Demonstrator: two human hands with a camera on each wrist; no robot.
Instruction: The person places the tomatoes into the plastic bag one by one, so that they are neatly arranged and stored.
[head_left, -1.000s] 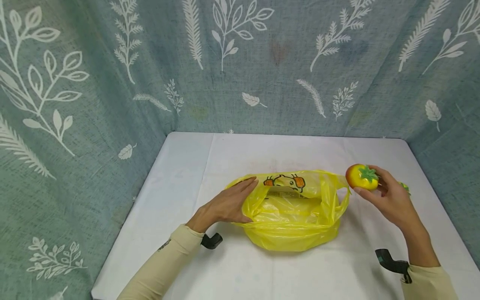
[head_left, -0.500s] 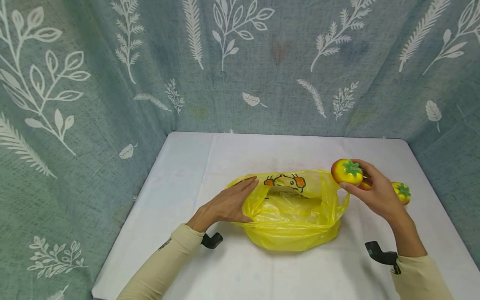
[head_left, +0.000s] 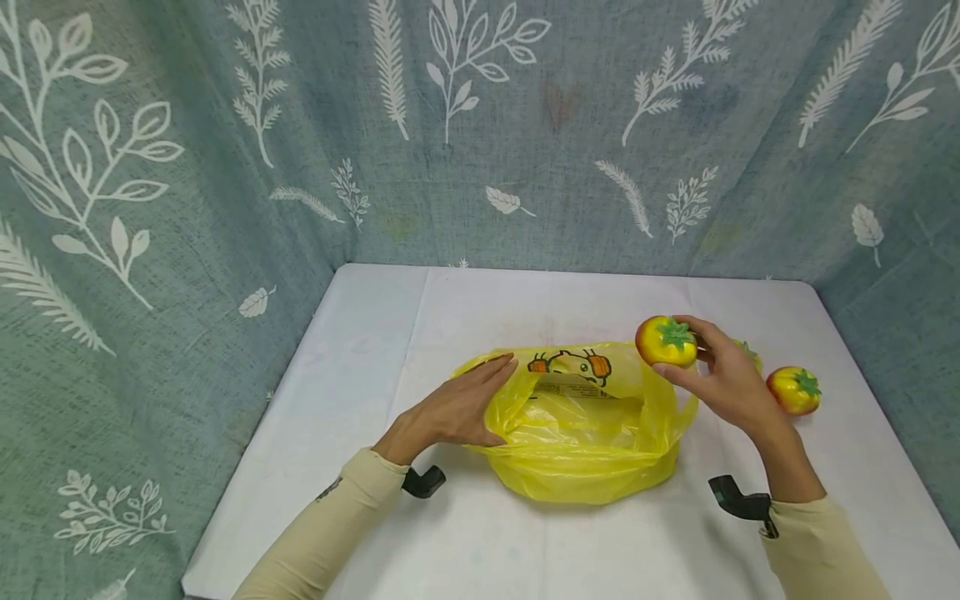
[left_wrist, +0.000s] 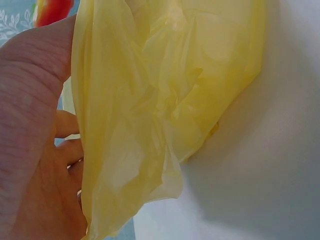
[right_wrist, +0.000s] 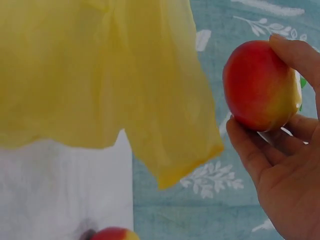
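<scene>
1. R hand [head_left: 723,375]: thumb + fingers curled round toy persimmon [head_left: 666,340], red/yellow body, green calyx facing near-right. Held up in air at bag's far-right corner; R wrist view shows a gap betw. fruit and bag film, so no contact.
2. L hand [head_left: 471,404]: on left side of yellow plastic bag [head_left: 585,483], fingers straight & lying along the film toward far side, thumb spread to near rim. Whether any film is pinched: can't tell.
3. Hands well apart, bag betw. them.
4. Bag sits mid-table, near-centre; mouth gapes upward, cartoon print [head_left: 570,363] on far wall, handle loop on right. Contents, if any: can't make out.
5. Second toy persimmon [head_left: 793,390] rests on white table [head_left: 375,333] to the right, just beside R wrist. Third one [head_left: 752,354] part hidden behind R hand, only yellow/green bit showing.
6. Step in hand (my read): fruit being carried at bag, L hand steadying the mouth.
7. Next move, judged: wd call for R hand to come left & nearer, over the mouth, clear of the right loop, before letting go; L hand to keep rim spread.
</scene>
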